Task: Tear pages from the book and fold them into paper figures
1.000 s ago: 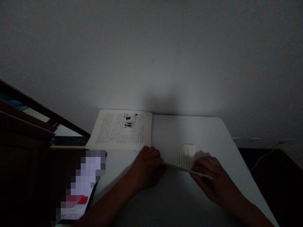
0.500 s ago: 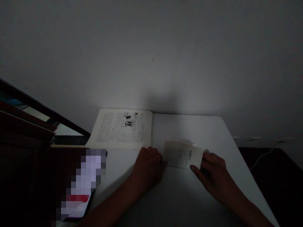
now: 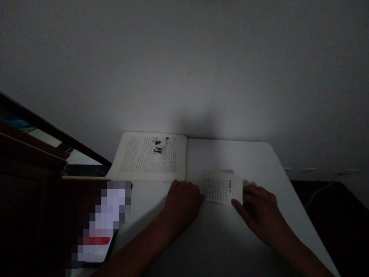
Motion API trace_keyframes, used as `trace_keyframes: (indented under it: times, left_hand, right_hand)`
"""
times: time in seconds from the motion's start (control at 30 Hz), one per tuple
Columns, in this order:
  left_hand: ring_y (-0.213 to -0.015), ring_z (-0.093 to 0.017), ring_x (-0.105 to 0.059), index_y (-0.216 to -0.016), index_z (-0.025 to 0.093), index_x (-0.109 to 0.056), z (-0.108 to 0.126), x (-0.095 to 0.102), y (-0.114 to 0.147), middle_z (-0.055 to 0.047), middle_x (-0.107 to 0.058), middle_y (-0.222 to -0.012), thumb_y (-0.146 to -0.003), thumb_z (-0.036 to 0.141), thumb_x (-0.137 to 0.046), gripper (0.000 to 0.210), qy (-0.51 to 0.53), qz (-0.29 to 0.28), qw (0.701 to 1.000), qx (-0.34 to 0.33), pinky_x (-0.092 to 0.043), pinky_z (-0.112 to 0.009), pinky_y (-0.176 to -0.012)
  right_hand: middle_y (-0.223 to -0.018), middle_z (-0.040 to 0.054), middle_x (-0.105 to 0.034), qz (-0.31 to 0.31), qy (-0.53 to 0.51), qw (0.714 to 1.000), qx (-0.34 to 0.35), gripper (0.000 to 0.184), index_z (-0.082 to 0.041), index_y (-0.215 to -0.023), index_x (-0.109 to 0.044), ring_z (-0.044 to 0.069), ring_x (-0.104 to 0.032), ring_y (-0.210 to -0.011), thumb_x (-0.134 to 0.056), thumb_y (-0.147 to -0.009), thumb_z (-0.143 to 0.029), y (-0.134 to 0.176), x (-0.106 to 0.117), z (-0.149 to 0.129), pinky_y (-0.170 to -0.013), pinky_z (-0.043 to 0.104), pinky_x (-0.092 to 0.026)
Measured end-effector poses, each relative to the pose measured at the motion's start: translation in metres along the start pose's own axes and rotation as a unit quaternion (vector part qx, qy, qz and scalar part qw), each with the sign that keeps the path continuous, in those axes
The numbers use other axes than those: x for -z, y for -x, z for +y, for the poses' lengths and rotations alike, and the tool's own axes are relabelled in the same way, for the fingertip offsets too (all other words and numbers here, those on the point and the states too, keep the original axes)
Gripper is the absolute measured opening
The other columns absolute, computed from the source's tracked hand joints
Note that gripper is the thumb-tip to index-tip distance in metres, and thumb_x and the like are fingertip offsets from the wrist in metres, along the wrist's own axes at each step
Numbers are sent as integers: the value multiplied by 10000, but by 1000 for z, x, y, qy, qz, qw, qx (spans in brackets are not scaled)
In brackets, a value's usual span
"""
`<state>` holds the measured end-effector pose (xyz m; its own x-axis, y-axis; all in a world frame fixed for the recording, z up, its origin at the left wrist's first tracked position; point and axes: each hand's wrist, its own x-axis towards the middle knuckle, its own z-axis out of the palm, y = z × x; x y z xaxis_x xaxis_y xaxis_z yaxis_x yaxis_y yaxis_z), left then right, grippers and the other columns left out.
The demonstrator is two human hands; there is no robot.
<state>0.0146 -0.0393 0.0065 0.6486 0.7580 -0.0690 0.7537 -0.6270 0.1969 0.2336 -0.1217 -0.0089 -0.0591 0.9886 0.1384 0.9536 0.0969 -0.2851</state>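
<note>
A small folded sheet of printed paper (image 3: 220, 188) is between my hands, just above or on the white table. My left hand (image 3: 183, 202) is closed at its left edge, fingers curled and thumb against the paper; how much of it lies inside the fingers is hidden. At the right edge, my right hand (image 3: 258, 206) pinches the sheet, thumb on the printed side and fingers bent behind. A thin strip of paper shows past the sheet's far edge.
Against the wall, a stack of printed pages (image 3: 147, 157) with a picture on top lies behind my left hand. A phone (image 3: 100, 231) with a blurred-out screen rests at the left edge of the white table (image 3: 230, 152). Dark wooden furniture (image 3: 25, 184) stands further left.
The paper's right edge has moved slightly left and its face looks squarer, less slanted. My right thumb stays on it. Both hands have barely shifted.
</note>
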Motion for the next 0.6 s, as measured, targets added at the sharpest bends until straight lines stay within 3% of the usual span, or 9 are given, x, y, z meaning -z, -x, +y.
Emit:
trace_keyframes:
  times: [0.23, 0.4, 0.6]
  left_hand:
    - [-752, -249, -612, -760, 139, -614, 5, 4, 0, -90, -656, -759, -877, 305, -415, 284, -5, -13, 1000, 11, -426, -416, -729]
    - [-714, -249, -634, -803, 154, -600, 6, 4, 0, -84, -667, -781, -881, 365, -383, 313, 20, -60, 996, 69, -462, -372, -624]
    - [-740, -252, -635, -809, 168, -600, 5, 3, -1, -85, -671, -801, -872, 378, -383, 309, 22, -64, 995, 76, -463, -367, -629]
  right_hand:
    - [-769, 56, -578, 7, 23, 1000, 17, 282, -202, -612, -602, 231, -549, -763, -496, -830, -347, -9, 1, 4, -697, 396, -392]
    - [-746, 49, -568, -5, 33, 999, 19, 301, -199, -587, -577, 219, -547, -732, -497, -830, -359, -16, 3, 5, -681, 381, -391]
    - [-721, 53, -576, 12, 79, 997, 0, 295, -206, -669, -584, 238, -552, -697, -496, -813, -447, -20, 10, 1, -631, 377, -373]
